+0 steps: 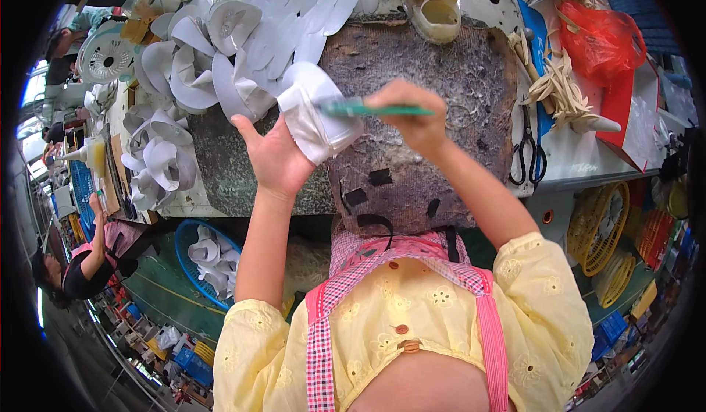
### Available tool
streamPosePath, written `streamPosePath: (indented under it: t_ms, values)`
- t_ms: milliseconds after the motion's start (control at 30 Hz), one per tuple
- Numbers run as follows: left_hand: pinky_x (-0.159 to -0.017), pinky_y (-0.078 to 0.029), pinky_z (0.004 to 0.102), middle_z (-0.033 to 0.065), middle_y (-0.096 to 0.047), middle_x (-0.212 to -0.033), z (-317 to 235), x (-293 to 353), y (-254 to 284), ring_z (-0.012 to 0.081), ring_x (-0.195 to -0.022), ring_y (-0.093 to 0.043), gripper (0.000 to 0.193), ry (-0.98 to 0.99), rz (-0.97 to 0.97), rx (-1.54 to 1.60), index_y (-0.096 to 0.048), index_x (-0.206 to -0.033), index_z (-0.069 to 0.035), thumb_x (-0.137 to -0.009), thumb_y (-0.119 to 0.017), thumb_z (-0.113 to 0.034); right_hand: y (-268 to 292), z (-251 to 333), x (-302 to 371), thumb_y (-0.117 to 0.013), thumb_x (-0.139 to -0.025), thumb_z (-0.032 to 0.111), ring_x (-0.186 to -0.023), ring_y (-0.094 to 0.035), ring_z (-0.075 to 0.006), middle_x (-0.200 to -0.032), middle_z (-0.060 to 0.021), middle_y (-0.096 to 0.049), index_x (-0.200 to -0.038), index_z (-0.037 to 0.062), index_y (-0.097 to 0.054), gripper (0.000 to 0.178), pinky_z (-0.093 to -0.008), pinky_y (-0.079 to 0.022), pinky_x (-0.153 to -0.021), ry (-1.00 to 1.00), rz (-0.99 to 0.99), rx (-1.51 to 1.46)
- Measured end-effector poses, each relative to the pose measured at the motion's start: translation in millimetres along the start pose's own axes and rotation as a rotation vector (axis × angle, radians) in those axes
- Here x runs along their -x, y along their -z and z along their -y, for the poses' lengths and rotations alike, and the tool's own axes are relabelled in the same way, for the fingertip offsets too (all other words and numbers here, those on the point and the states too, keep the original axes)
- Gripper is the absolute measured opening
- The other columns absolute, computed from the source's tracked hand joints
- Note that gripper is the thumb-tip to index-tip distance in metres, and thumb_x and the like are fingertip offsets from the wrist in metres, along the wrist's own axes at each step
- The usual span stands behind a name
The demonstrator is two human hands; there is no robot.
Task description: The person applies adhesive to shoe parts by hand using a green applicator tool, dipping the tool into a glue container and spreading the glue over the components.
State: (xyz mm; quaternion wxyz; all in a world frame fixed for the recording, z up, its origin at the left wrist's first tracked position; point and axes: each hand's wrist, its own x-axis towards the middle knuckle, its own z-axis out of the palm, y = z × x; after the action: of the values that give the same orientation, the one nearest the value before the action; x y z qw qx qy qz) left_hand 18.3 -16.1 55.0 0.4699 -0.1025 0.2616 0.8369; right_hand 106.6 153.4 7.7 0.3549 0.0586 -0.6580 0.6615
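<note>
A white shoe upper [312, 107] rests on my left hand [283, 154], held from below with the thumb spread out to the left; the other fingers are hidden behind it. In my right hand [413, 118] is a green brush [382, 109], gripped by its handle. Its blurred head lies over the pale inner face of the upper. Beneath both hands is a dark, glue-crusted board [441, 147]. Beyond them stands a glue pot [440, 20] with a yellowish, coated rim.
Curled white uppers [195, 66] pile up at the left, beside flat white insole-shaped pieces [316, 7]. Black scissors [527, 151], pale strips [562, 81] and a red plastic bag [599, 40] lie right. A blue basket [187, 257] holds more uppers below. A co-worker [81, 257] sits at left.
</note>
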Motion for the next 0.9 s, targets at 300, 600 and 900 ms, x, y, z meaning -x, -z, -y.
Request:
streamPosePath:
  t_ms: [300, 600, 900]
  values:
    - [-0.085, -0.038, 0.0347, 0.0153, -0.050, -0.106, -4, -45, 27, 0.0232, -0.100, -0.049, 0.075, 0.107, -0.380, -0.864, -0.045, -0.108, 0.007, -0.080, -0.026, -0.060, 109, -40, -59, -0.060, -0.072, 0.006, -0.052, -0.049, -0.0138, -0.057, -0.0035, -0.055, -0.070, 0.0027, -0.059, 0.005, -0.0262, -0.038, -0.047, -0.008, -0.340, 0.952]
    - [-0.072, -0.042, 0.0346, 0.0174, -0.057, -0.087, 3, -29, 16, 0.0302, -0.085, -0.052, 0.044, -0.238, 0.362, -2.171, -0.058, -0.088, 0.002, -0.067, -0.060, -0.036, 150, -45, -68, -0.066, -0.068, 0.016, -0.052, -0.052, -0.0194, -0.056, -0.0056, -0.055, -0.071, 0.0067, -0.061, 0.011, -0.0293, -0.039, -0.049, 0.152, -0.161, 1.011]
    - [-0.068, -0.043, 0.0326, 0.0144, -0.060, -0.075, 15, -47, 17, 0.0230, -0.071, -0.057, 0.026, 0.076, 0.021, -2.062, -0.056, -0.084, 0.004, -0.072, -0.060, -0.019, 147, -18, -21, -0.061, -0.076, 0.016, -0.047, -0.051, -0.0086, -0.062, -0.0042, -0.058, -0.073, -0.0002, -0.058, 0.017, -0.0194, -0.037, -0.042, -0.425, -0.440, 0.291]
